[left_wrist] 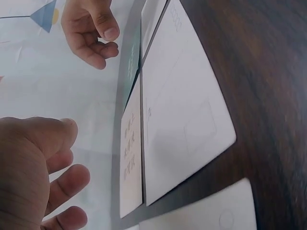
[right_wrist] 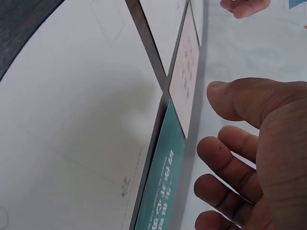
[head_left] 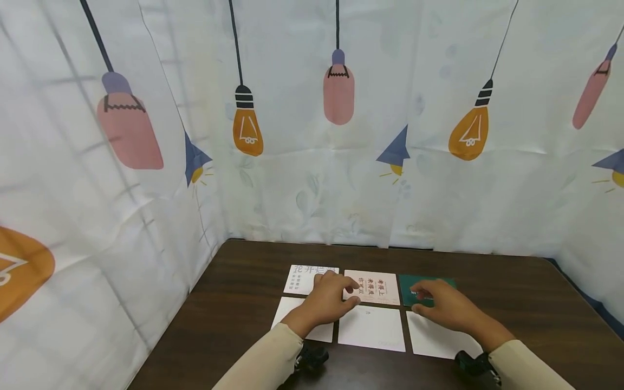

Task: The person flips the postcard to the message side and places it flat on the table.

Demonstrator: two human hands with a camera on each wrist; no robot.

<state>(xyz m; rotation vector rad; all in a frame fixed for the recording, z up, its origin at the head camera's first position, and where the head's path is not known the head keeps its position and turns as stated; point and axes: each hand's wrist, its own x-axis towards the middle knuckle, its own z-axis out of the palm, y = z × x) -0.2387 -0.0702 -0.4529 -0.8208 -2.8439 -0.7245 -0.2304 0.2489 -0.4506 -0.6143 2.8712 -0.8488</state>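
Note:
Six postcards lie in two rows on a dark wooden table [head_left: 209, 325]. In the far row are a white postcard with grey characters [head_left: 299, 281], a pale pink postcard with red characters [head_left: 382, 287] and a green postcard [right_wrist: 160, 191]. The near row has three mostly blank white ones: left [head_left: 319, 333], middle [head_left: 372, 327] and right [head_left: 439, 344]. My left hand [head_left: 325, 298] hovers over the left postcards, fingers loosely bent and holding nothing. Above the green and near right postcards hangs my right hand [head_left: 446, 306], likewise loosely curled around nothing, covering part of the green one.
Behind the table and along its left side hangs a pale curtain [head_left: 292, 200] printed with lamps and bulbs. Narrow strips of table show between the postcards. A dark wrist device [head_left: 312, 357] sits at the left sleeve, another [head_left: 475, 365] at the right.

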